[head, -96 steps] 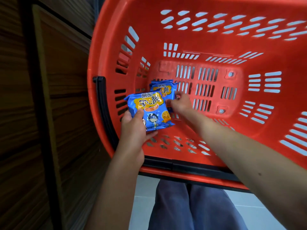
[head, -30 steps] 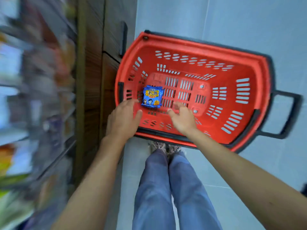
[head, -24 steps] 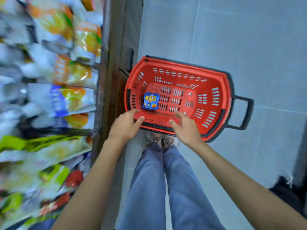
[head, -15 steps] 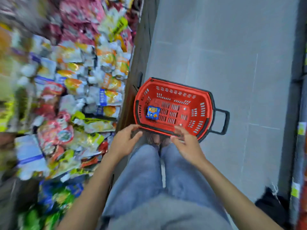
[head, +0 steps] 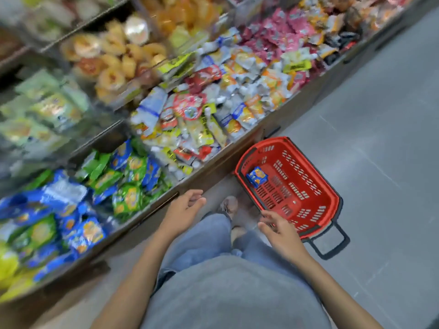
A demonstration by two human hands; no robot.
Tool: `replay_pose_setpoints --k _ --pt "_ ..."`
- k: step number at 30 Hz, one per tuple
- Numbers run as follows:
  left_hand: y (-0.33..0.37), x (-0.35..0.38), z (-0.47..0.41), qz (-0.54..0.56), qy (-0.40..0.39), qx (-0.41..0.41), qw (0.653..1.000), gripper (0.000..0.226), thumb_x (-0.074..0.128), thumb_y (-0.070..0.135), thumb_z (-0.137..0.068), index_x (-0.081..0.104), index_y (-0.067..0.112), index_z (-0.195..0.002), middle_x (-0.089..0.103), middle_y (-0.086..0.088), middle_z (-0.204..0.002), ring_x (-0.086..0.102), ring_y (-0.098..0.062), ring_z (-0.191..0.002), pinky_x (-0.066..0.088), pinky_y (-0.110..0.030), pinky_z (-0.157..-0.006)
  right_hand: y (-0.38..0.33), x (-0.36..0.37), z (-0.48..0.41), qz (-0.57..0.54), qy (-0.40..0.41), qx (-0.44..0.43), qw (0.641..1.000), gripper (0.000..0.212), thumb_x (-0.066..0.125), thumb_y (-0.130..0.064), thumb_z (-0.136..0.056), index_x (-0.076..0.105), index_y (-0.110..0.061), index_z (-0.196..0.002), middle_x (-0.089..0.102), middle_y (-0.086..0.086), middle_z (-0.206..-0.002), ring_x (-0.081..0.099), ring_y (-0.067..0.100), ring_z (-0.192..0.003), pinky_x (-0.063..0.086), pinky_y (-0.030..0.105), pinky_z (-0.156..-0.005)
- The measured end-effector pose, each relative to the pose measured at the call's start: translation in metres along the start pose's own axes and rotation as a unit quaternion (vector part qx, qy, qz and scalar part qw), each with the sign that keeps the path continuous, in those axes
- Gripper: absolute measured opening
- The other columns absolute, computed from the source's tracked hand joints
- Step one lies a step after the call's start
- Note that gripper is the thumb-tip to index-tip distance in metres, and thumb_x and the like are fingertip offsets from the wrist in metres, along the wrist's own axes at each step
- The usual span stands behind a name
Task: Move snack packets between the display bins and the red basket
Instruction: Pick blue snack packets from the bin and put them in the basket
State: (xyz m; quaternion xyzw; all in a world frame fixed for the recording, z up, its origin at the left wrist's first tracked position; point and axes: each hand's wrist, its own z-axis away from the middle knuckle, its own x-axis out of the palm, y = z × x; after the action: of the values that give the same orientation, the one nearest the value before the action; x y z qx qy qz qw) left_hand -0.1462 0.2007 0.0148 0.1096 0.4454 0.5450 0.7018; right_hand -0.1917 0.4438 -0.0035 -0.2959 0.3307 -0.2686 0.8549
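A red slotted plastic basket stands on the grey tiled floor, its far corner just beside the dark wooden front edge of the display bins. Its black loop handle sticks out from the near end. One small blue snack packet with orange print lies flat on the basket's bottom, in the corner nearest the bins and at the end away from the handle.

The left hand hangs in the air near the bins' front edge, fingers loosely curled and holding nothing. The right hand is likewise relaxed and empty, palm turned inward, fingers spread over the near corner of the basket (whether it touches the rim cannot be told).

In the bin nearest the left hand lies a heap of blue and green snack packets; beyond it a bin of mixed white, yellow and red packets, all somewhat blurred. Between the hands show blue jeans and one shoe on the floor.
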Motion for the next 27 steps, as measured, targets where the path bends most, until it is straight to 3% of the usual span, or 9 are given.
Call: replay_pose_setpoints --k 2,7,10,14,17,20,22,25,27 --pt "-0.030 -0.007 0.028 0.034 0.045 -0.042 0.998 0.030 0.055 0.018 -0.094 0.059 0.009 -0.122 0.064 -0.008 -0.118 0.058 -0.017 -0.105 0.040 -0.023 -0.091 -0.010 0.013 -0.002 0.044 -0.066 -0.021 0.997 0.037 0.059 -0.018 -0.090 0.053 -0.012 -0.126 0.064 0.008 -0.115 0.062 0.015 -0.097 0.045 0.025 -0.089" --pt "-0.105 -0.019 0.092 0.164 0.178 -0.141 0.960 0.026 0.053 0.008 -0.094 0.059 -0.001 -0.118 0.062 -0.016 -0.119 0.057 -0.021 -0.104 0.036 -0.017 -0.082 -0.061 0.060 -0.019 0.142 -0.160 -0.095 0.972 0.034 0.060 -0.021 -0.089 0.057 -0.014 -0.122 0.067 0.004 -0.109 0.062 0.021 -0.105 0.043 0.037 -0.098" --pt "-0.144 -0.024 0.124 0.236 0.238 -0.199 0.921 0.026 0.053 0.005 -0.094 0.058 -0.005 -0.117 0.061 -0.020 -0.121 0.056 -0.030 -0.115 0.038 -0.027 -0.094 -0.100 0.099 -0.024 0.185 -0.217 -0.141 0.948 0.033 0.059 -0.021 -0.090 0.057 -0.013 -0.122 0.067 0.005 -0.110 0.062 0.021 -0.106 0.042 0.037 -0.100" --pt "-0.183 -0.041 0.146 0.293 0.285 -0.252 0.877 0.027 0.052 0.008 -0.095 0.057 -0.002 -0.119 0.062 -0.021 -0.118 0.058 -0.028 -0.106 0.039 -0.026 -0.088 -0.148 0.157 -0.028 0.199 -0.261 -0.172 0.929 0.030 0.058 -0.020 -0.090 0.058 -0.014 -0.120 0.067 0.005 -0.108 0.064 0.018 -0.098 0.046 0.031 -0.093" --pt "-0.207 -0.071 0.146 0.307 0.300 -0.253 0.867 0.026 0.053 0.008 -0.094 0.058 -0.002 -0.118 0.063 -0.021 -0.114 0.056 -0.021 -0.097 0.038 -0.022 -0.082 -0.180 0.201 -0.030 0.210 -0.270 -0.175 0.923 0.030 0.057 -0.018 -0.091 0.057 -0.012 -0.121 0.066 0.006 -0.109 0.062 0.018 -0.097 0.045 0.029 -0.092" --pt "-0.225 -0.110 0.138 0.318 0.302 -0.236 0.867 0.023 0.054 0.012 -0.094 0.059 0.006 -0.116 0.063 -0.016 -0.110 0.058 -0.022 -0.096 0.040 -0.025 -0.086 -0.207 0.242 -0.031 0.189 -0.274 -0.164 0.929 0.028 0.056 -0.015 -0.092 0.057 -0.008 -0.119 0.065 0.009 -0.107 0.061 0.023 -0.104 0.042 0.037 -0.100" --pt "-0.235 -0.137 0.127 0.320 0.295 -0.216 0.874 0.017 0.055 0.014 -0.094 0.059 0.014 -0.111 0.063 -0.010 -0.107 0.059 -0.019 -0.097 0.040 -0.025 -0.086 -0.224 0.267 -0.034 0.190 -0.272 -0.168 0.928 0.030 0.056 -0.016 -0.092 0.057 -0.008 -0.121 0.065 0.009 -0.112 0.060 0.020 -0.104 0.043 0.028 -0.094" --pt "-0.246 -0.173 0.108 0.304 0.287 -0.189 0.889 0.014 0.055 0.020 -0.094 0.058 0.022 -0.108 0.062 0.003 -0.104 0.058 -0.011 -0.096 0.040 -0.021 -0.083 -0.249 0.301 -0.043 0.182 -0.252 -0.188 0.932 0.032 0.056 -0.018 -0.092 0.055 -0.009 -0.122 0.064 0.007 -0.114 0.057 0.006 -0.085 0.041 0.017 -0.072" --pt "-0.250 -0.196 0.094 0.287 0.284 -0.175 0.898 0.016 0.054 0.022 -0.095 0.058 0.022 -0.111 0.060 0.009 -0.099 0.057 0.001 -0.089 0.042 -0.010 -0.074 -0.264 0.323 -0.053 0.177 -0.231 -0.198 0.936 0.034 0.056 -0.021 -0.091 0.053 -0.011 -0.123 0.063 0.003 -0.115 0.053 -0.001 -0.071 0.039 0.014 -0.062"
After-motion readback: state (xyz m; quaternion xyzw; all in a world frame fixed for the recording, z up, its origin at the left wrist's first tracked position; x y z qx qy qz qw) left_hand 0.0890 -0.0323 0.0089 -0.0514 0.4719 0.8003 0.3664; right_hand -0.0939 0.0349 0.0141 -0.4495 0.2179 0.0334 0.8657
